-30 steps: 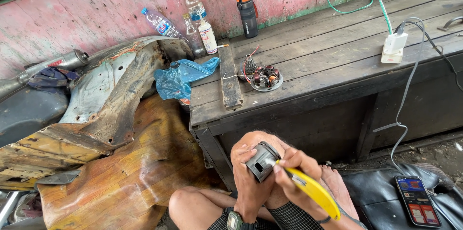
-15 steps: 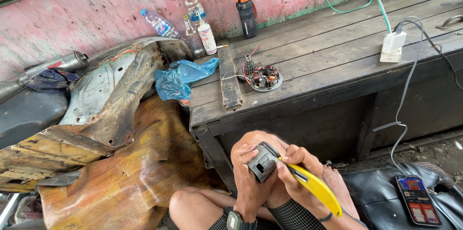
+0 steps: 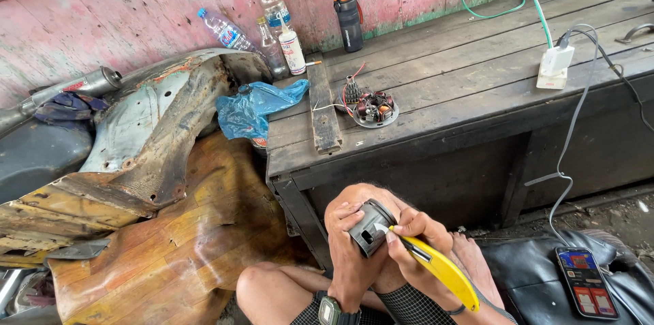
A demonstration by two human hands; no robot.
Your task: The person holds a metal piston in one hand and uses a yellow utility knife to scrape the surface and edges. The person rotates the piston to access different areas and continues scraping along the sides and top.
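Yellow utility knife lies in the right hand, grip pinched round its handle, blade tip set against the dark cylindrical part; the left hand wraps that part above the knee, grip closed on it; compared with a second ago, part and knife sit slightly lower, barely turned; scraping looks under way; the wooden counter behind is unchanged.

piston: dark grey, tilted (over the knee) | knife: yellow, blade touching piston
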